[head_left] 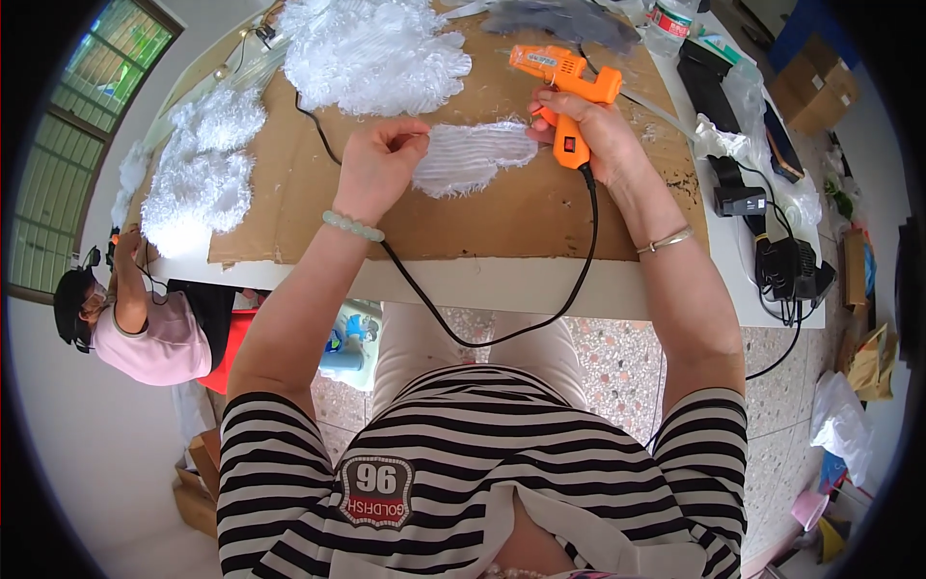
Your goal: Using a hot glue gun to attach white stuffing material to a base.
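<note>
My right hand (600, 133) is wrapped round the handle of an orange hot glue gun (571, 79), its nozzle toward the upper left. A black cord runs down from the handle and loops over the table's front edge. My left hand (381, 162) is closed in a pinch at the left corner of a white ribbed fabric piece (473, 159) with frayed edges. This piece lies flat on brown cardboard (318, 217), between my two hands. The tips of my right fingers are close to its right end; whether they touch it I cannot tell.
Fluffy white fabric piles (371, 58) lie at the back and left (203, 164). Dark grey fabric (559, 21) and a plastic jar (667, 24) sit at the back. Black adapters and cables (786, 265) crowd the right edge. A co-worker in pink (154, 338) works at the left.
</note>
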`<action>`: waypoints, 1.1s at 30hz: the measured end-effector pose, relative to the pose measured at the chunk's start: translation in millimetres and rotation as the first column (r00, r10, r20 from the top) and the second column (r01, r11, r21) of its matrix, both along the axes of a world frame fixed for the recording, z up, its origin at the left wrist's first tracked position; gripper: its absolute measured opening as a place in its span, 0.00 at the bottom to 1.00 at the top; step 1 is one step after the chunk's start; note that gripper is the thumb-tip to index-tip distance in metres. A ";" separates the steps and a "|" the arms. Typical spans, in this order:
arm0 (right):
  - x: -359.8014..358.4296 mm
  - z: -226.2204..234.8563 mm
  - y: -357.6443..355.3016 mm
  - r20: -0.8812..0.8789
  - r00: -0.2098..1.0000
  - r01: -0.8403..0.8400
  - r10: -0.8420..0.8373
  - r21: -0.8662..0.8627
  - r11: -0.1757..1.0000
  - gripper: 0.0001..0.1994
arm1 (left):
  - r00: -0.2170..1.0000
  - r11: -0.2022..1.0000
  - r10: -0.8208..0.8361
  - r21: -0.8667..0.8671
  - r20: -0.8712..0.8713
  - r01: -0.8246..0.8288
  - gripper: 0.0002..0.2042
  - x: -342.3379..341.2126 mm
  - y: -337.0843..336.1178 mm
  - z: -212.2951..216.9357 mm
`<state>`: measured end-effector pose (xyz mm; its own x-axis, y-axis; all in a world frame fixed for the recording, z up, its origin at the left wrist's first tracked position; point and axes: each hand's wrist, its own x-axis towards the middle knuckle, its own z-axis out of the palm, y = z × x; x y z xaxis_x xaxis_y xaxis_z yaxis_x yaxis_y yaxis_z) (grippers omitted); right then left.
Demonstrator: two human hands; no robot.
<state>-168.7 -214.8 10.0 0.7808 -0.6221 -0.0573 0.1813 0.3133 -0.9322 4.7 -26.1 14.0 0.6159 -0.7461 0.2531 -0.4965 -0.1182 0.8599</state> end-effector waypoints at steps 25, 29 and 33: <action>-1.2 9.3 20.3 0.107 0.991 -0.071 0.083 -0.117 0.991 0.13 | 0.998 0.995 -0.045 0.089 0.054 0.040 0.09 6.9 -1.4 -18.2; -0.7 3.5 20.8 0.025 0.988 -0.147 0.152 -0.141 0.979 0.13 | 0.995 0.986 -0.051 0.159 0.082 0.038 0.10 2.6 1.2 -10.6; -0.1 1.3 20.9 0.005 0.989 -0.148 0.151 -0.149 0.978 0.13 | 0.993 0.981 -0.042 0.191 0.112 0.020 0.10 3.4 1.6 -9.0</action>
